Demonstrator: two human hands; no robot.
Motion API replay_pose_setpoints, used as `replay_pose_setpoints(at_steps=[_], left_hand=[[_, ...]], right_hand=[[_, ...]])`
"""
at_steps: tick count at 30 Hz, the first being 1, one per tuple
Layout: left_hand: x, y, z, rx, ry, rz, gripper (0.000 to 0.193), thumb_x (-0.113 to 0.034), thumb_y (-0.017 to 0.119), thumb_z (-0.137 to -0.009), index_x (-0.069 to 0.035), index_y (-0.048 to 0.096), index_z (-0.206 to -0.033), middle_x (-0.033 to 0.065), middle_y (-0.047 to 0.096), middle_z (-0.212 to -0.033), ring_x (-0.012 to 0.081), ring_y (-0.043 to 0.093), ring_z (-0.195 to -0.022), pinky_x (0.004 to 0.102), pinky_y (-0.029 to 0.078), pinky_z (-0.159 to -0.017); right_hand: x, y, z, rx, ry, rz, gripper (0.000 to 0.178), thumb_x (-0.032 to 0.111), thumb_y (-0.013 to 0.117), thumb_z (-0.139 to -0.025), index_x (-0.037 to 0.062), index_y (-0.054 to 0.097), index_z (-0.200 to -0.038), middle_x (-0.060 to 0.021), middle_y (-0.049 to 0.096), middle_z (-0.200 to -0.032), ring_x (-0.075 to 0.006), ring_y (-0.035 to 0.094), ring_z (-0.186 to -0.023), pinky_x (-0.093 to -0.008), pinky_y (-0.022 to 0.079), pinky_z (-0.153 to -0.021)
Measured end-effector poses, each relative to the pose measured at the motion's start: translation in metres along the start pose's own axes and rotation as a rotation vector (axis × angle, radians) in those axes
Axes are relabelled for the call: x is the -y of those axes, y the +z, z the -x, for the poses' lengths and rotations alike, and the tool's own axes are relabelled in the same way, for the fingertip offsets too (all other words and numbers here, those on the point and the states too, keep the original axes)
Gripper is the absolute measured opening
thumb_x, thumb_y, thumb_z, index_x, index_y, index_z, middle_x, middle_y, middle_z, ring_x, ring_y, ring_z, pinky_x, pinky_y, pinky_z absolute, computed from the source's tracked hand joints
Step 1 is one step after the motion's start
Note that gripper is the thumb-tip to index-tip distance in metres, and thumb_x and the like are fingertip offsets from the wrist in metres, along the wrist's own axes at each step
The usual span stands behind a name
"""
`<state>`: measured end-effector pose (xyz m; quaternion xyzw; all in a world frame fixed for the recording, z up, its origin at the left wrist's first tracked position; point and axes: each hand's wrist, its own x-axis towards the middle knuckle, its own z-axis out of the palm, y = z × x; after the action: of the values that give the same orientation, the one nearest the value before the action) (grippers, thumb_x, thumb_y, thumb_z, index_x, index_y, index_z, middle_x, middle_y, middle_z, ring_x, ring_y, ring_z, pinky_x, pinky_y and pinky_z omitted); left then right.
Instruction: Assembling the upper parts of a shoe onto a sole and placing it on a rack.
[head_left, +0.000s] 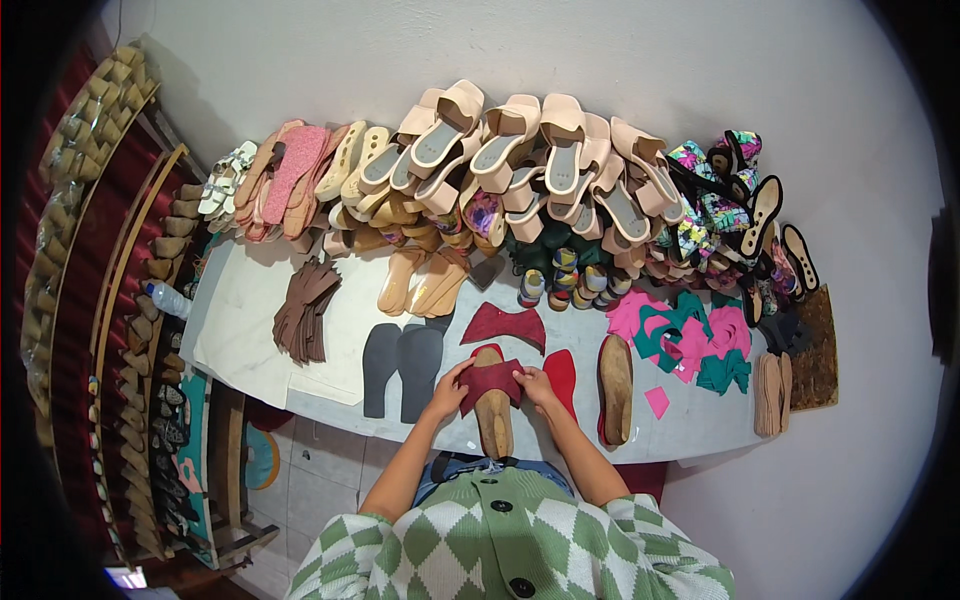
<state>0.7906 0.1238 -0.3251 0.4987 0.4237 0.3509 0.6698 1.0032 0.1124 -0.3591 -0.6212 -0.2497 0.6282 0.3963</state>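
Observation:
Near the table's front edge lies a wooden shoe last (494, 428), its heel end toward me, with red material showing at its toe. A dark red shoe upper piece (490, 381) is draped across the front of the last. My left hand (451, 389) pinches the upper's left edge, and my right hand (535, 386) grips its right edge. Beyond them rests a second, curved dark red upper (503, 326). A red insole (560, 382) lies just right of my right hand. Further right is another wooden last (616, 388), edged in red along its left side.
Beige heeled sandals (497, 150) and other footwear are piled along the wall. Grey soles (418, 368) and brown strips (305, 310) lie to the left. Pink and green scraps (690, 335) are at the right. Shelves of lasts (135, 400) stand at far left.

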Motion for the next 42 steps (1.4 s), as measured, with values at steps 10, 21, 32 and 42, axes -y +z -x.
replay_pose_setpoints(at_steps=[10, 21, 32, 42], left_hand=[[0.017, -0.005, -0.004, -0.108, -0.097, 0.001, 0.059, 0.014, 0.047, -0.072, -0.01, 0.034, -0.124, 0.0106, 0.051, -0.107, 0.0168, 0.052, -0.098, 0.0263, 0.041, -0.087], [0.019, 0.002, -0.003, -0.158, -0.095, 0.107, 0.05, 0.017, 0.044, -0.072, -0.007, 0.036, -0.114, 0.0098, 0.051, -0.102, 0.016, 0.053, -0.098, 0.0255, 0.042, -0.085], [0.032, -0.001, -0.005, -0.15, -0.063, 0.097, 0.049, 0.018, 0.043, -0.072, -0.007, 0.036, -0.113, 0.0085, 0.05, -0.101, 0.0156, 0.052, -0.098, 0.0252, 0.041, -0.086], [0.022, -0.001, -0.013, -0.147, -0.185, -0.011, 0.058, 0.016, 0.045, -0.072, -0.005, 0.031, -0.124, 0.0132, 0.052, -0.106, 0.0187, 0.054, -0.097, 0.0278, 0.043, -0.085]], right_hand=[[-0.003, 0.007, 0.002, -0.059, 0.012, 0.008, 0.025, 0.013, 0.055, -0.087, -0.003, 0.052, -0.105, -0.0062, 0.062, -0.087, -0.0114, 0.057, -0.077, -0.0237, 0.045, -0.071], [-0.005, 0.011, 0.005, -0.061, -0.049, -0.075, 0.02, 0.011, 0.055, -0.086, -0.0027, 0.053, -0.101, -0.0056, 0.061, -0.085, -0.011, 0.056, -0.077, -0.0238, 0.044, -0.071], [-0.016, 0.019, -0.004, -0.227, -0.069, 0.284, 0.024, 0.011, 0.058, -0.084, -0.0027, 0.051, -0.102, -0.0075, 0.059, -0.09, -0.013, 0.054, -0.082, -0.0247, 0.044, -0.072], [-0.034, 0.015, -0.021, -0.286, -0.062, 0.255, 0.022, 0.006, 0.058, -0.083, -0.0033, 0.05, -0.101, -0.0086, 0.06, -0.09, -0.0138, 0.056, -0.081, -0.0245, 0.044, -0.072]])
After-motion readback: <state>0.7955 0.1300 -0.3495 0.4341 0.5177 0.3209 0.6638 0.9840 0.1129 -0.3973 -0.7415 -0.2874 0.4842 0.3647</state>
